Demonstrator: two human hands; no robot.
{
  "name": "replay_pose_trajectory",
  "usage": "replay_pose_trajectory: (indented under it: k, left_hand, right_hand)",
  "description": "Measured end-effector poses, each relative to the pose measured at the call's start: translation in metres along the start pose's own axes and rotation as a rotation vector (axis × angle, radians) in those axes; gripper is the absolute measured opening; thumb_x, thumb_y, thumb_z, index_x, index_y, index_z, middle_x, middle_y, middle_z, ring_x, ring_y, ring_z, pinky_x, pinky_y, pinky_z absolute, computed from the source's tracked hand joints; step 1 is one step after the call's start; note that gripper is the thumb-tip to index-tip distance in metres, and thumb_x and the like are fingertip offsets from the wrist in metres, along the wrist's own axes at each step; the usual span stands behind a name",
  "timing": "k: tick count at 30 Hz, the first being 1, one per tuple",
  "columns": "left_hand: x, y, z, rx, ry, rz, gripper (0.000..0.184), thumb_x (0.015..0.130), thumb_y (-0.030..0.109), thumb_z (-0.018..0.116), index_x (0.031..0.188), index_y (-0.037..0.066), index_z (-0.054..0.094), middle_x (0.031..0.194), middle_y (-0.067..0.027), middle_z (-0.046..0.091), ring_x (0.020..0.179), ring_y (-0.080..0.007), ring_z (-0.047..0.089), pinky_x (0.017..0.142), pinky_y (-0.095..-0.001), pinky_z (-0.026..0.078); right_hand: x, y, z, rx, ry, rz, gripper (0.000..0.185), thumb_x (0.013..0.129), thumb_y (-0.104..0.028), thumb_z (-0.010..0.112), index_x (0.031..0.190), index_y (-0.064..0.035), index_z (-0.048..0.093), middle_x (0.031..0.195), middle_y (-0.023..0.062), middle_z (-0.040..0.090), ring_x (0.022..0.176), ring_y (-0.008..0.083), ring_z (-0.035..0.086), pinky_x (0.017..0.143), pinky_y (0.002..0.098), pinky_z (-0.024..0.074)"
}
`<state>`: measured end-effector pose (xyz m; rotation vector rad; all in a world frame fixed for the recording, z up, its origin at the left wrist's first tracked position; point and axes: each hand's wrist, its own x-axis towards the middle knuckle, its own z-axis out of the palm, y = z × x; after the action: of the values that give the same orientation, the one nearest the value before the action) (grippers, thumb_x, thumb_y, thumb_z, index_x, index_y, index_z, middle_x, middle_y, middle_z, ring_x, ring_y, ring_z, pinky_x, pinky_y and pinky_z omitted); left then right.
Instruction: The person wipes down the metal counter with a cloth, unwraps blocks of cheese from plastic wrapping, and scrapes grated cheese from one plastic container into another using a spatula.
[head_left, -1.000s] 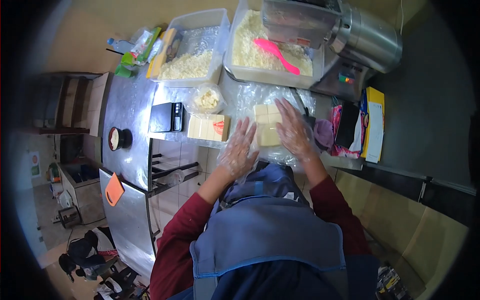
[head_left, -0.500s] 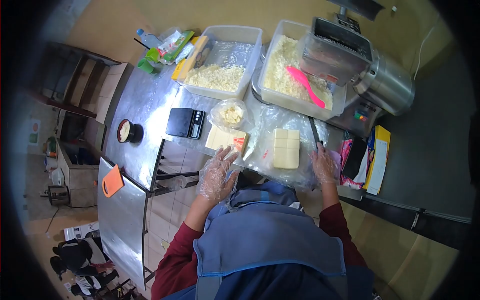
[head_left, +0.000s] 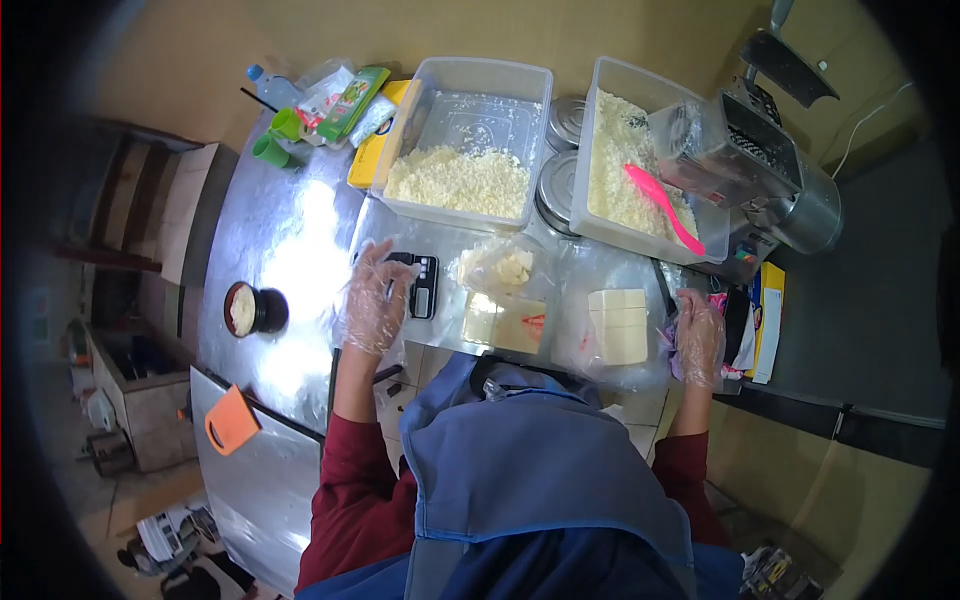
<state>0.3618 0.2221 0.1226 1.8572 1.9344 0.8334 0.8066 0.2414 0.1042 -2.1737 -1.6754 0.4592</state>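
My left hand (head_left: 378,305), in a clear plastic glove, hovers over the left part of the black scale (head_left: 425,290), its fingers apart and holding nothing. My right hand (head_left: 699,338), also gloved, is at the right edge of the work surface with loosely bent fingers and nothing visible in it. Just left of it lie a dark-handled tool (head_left: 664,285) and a pale block scored into sections (head_left: 619,328) on plastic film. Another pale block (head_left: 503,321) with a red label sits further left, below a clear bag of pale pieces (head_left: 508,264).
Two clear bins (head_left: 463,185) (head_left: 612,218) hold pale shreds; a pink scoop (head_left: 662,207) lies in the right one, beside a metal grating machine (head_left: 805,215). Round metal lids (head_left: 558,185) lie between them. A dark bowl (head_left: 243,309), green cups (head_left: 270,151) and orange board (head_left: 232,420) are left.
My left hand has moved up and left, from beside the labelled block to the scale. My right hand has drawn slightly back from the dark-handled tool. The camera view has shifted.
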Motion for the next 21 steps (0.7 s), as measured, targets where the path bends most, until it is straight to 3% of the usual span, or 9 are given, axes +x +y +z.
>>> replay_pose_trajectory:
  k: [2, 6, 7, 8, 10, 12, 16, 21]
  left_hand:
    - [0.022, -0.022, -0.01, 0.051, 0.019, 0.047, 0.005, 0.084, 0.006, 0.061, 0.086, 0.003, 0.065, 0.129, -0.0196, 0.053, 0.127, -0.0411, 0.042, 0.105, -0.0467, 0.034]
    - [0.063, -0.051, -0.009, 0.04, 0.023, 0.169, 0.008, 0.084, 0.008, 0.06, 0.08, 0.001, 0.058, 0.121, -0.023, 0.057, 0.119, -0.0458, 0.048, 0.104, -0.0491, 0.035]
    - [0.072, -0.057, -0.007, 0.037, 0.017, 0.198, 0.011, 0.084, 0.008, 0.061, 0.078, 0.0, 0.056, 0.119, -0.0234, 0.058, 0.116, -0.0449, 0.05, 0.103, -0.0481, 0.036]
    - [0.078, -0.067, -0.001, 0.021, -0.003, 0.178, 0.008, 0.084, 0.006, 0.061, 0.081, 0.001, 0.056, 0.121, -0.023, 0.057, 0.115, -0.043, 0.051, 0.101, -0.0467, 0.038]
    - [0.09, -0.062, 0.005, -0.044, 0.003, 0.183, 0.007, 0.082, 0.003, 0.062, 0.085, 0.001, 0.056, 0.123, -0.0228, 0.055, 0.116, -0.0416, 0.051, 0.099, -0.0458, 0.039]
    - [0.097, -0.049, 0.005, 0.024, -0.083, 0.258, 0.021, 0.079, 0.002, 0.064, 0.099, 0.003, 0.058, 0.127, -0.0223, 0.052, 0.12, -0.0394, 0.048, 0.101, -0.0445, 0.038]
    - [0.103, -0.028, 0.013, -0.051, -0.229, 0.307, 0.031, 0.079, 0.002, 0.064, 0.109, 0.004, 0.058, 0.131, -0.0219, 0.049, 0.123, -0.0385, 0.046, 0.104, -0.0438, 0.036]
    - [0.105, -0.016, 0.013, -0.027, -0.261, 0.348, 0.03, 0.083, 0.004, 0.061, 0.113, 0.006, 0.059, 0.133, -0.0164, 0.05, 0.124, -0.0345, 0.046, 0.105, -0.042, 0.034]
  right_hand:
    - [-0.003, -0.017, 0.006, 0.031, 0.195, -0.216, 0.019, 0.093, -0.019, 0.051, 0.103, -0.0101, 0.064, 0.075, 0.019, 0.062, 0.07, 0.0353, 0.061, 0.065, 0.0415, 0.0463]
    - [-0.026, -0.055, 0.016, -0.03, 0.123, 0.017, 0.019, 0.092, -0.02, 0.053, 0.103, -0.0073, 0.063, 0.071, 0.0203, 0.061, 0.068, 0.0354, 0.061, 0.063, 0.0423, 0.0456]
    - [-0.033, -0.059, 0.022, -0.036, 0.05, 0.074, 0.022, 0.091, -0.021, 0.055, 0.107, -0.0088, 0.061, 0.079, 0.0206, 0.062, 0.075, 0.0352, 0.061, 0.067, 0.043, 0.0462]
    - [-0.041, -0.061, 0.028, -0.04, -0.021, 0.135, 0.026, 0.09, -0.022, 0.057, 0.112, -0.0102, 0.06, 0.087, 0.0209, 0.063, 0.082, 0.035, 0.061, 0.071, 0.0437, 0.0468]
    - [-0.064, -0.037, 0.069, -0.13, 0.134, -0.054, 0.039, 0.088, -0.022, 0.058, 0.125, -0.0104, 0.053, 0.11, 0.0208, 0.057, 0.104, 0.0356, 0.053, 0.095, 0.0432, 0.0404]
    - [-0.076, -0.048, 0.071, -0.029, 0.003, 0.026, 0.045, 0.086, -0.021, 0.059, 0.128, -0.008, 0.05, 0.125, 0.0203, 0.049, 0.119, 0.0378, 0.043, 0.103, 0.0447, 0.0342]
    - [-0.089, -0.045, 0.079, -0.14, 0.095, 0.162, 0.047, 0.086, -0.022, 0.059, 0.128, -0.0038, 0.049, 0.127, 0.0218, 0.048, 0.121, 0.0379, 0.043, 0.102, 0.0443, 0.0348]
    - [-0.086, 0.024, 0.082, -0.156, 0.178, 0.256, 0.052, 0.086, -0.025, 0.058, 0.131, -0.0025, 0.045, 0.13, 0.0241, 0.044, 0.12, 0.0405, 0.044, 0.1, 0.046, 0.0377]
